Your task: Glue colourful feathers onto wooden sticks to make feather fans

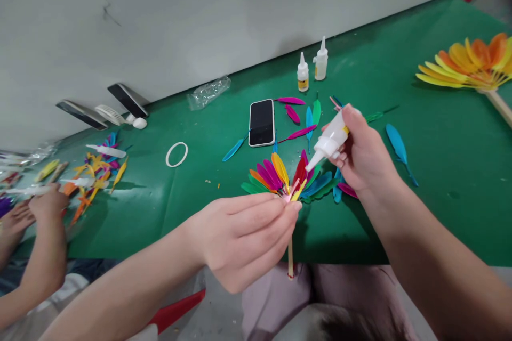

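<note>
My right hand (360, 152) grips a white glue bottle (333, 134), tilted with its nozzle pointing down and left. The nozzle tip is close to a small yellow feather (299, 190), which the closed fingertips of my left hand (250, 232) pinch. Whether the nozzle touches the feather, I cannot tell. Behind these fingers spreads a multicoloured feather fan (270, 175) in green, orange, magenta, red and blue. Its wooden stick (290, 258) points down past the table edge. My left hand partly hides the fan's centre.
On the green table (208, 170) lie a phone (262, 122), loose feathers (397, 144), a white ring (176, 154) and a plastic wrapper (210, 91). Two glue bottles (303, 73) stand at the back. A yellow-orange fan (472, 64) is at right. Another person's hands (48, 205) work at left.
</note>
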The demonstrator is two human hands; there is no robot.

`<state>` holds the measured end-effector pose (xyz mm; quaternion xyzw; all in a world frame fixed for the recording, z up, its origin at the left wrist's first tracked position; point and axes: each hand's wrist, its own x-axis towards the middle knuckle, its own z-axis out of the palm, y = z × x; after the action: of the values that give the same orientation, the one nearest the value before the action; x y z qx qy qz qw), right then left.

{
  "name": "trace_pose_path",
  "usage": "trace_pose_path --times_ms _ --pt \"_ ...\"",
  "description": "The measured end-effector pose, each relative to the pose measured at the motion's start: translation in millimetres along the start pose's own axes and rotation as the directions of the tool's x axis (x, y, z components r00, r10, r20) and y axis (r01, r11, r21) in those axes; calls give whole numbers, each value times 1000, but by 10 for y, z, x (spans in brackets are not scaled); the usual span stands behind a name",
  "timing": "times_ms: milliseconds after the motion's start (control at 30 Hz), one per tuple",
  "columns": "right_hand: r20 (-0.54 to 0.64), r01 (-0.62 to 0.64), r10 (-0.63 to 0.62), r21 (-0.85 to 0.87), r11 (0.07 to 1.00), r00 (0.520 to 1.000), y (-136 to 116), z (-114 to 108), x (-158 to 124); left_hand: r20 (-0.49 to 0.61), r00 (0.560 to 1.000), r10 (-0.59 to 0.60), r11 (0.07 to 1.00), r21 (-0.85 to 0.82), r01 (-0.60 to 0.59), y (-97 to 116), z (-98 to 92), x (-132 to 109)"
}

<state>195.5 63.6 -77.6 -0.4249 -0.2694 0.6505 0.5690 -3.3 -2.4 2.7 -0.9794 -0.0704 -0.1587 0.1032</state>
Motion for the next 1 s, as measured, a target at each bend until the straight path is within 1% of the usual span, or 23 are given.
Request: trace_pose_path --times_ms 33,67,167,200,233,333,367,433,500,533,567,667,700,733,800,867,900,933,967,1000 --pt "-19 12 -12 25 1000 1000 -4 3 -4 0 1000 -3 1000 2 3 -1 7 -5" --pt "-9 13 -13 43 999 1000 -6 9 -11 -7 1000 -3 1000 7 3 -1 16 -12" --pt "110 -18 15 21 1000 994 -1 27 -34 -32 999 9 1000 24 -8 2 42 -37" --pt "126 -20 20 4 1000 992 1 29 -37 -30 1000 8 1000 27 -7 4 45 -41" --pt "112 -18 18 -1 1000 994 1 28 -36 -26 1000 4 1000 29 -3 5 45 -42" --pt "-2 6 -6 60 998 1000 -7 16 -27 -9 1000 -24 999 36 24 8 24 -25" --pt "-9 5 -5 87 996 1000 -9 15 -27 -2 999 -37 999 39 37 8 14 -16" --pt "53 -28 22 102 994 998 -2 21 -32 13 998 -57 998 41 57 10 -6 0" --pt "126 -69 60 63 996 990 18 25 -29 21 997 -77 996 35 76 15 -27 7" --pt "133 -81 76 38 996 988 29 21 -18 23 996 -90 996 27 90 18 -40 8" --pt "111 -81 78 22 996 991 36 9 0 19 994 -108 994 20 107 20 -57 8" --pt "-45 -19 20 38 999 999 26 -55 77 -5 987 -161 987 27 161 25 -128 5" --pt "-77 9 -5 54 999 997 13 -76 97 -12 985 -173 984 34 173 27 -153 2" --pt "-86 33 -27 69 997 996 -2 -92 111 -13 983 -185 982 37 186 31 -175 -3" --pt "-53 44 -39 102 994 998 -33 -103 114 -4 973 -230 973 16 230 46 -195 -24" --pt "-30 19 -14 149 989 999 -67 -93 94 -66 946 -318 948 -28 316 63 -170 -66" --pt "-33 4 2 179 984 999 -87 -86 81 -130 918 -375 927 -56 371 67 -140 -96" --pt "-45 -2 12 213 977 999 -111 -82 69 -216 873 -438 899 -92 429 65 -101 -132" --pt "-62 3 12 247 969 998 -141 -84 57 -277 818 -504 863 -134 487 51 -57 -174" --pt "-86 27 -2 280 960 996 -175 -94 47 -348 739 -577 815 -176 553 25 -9 -223"
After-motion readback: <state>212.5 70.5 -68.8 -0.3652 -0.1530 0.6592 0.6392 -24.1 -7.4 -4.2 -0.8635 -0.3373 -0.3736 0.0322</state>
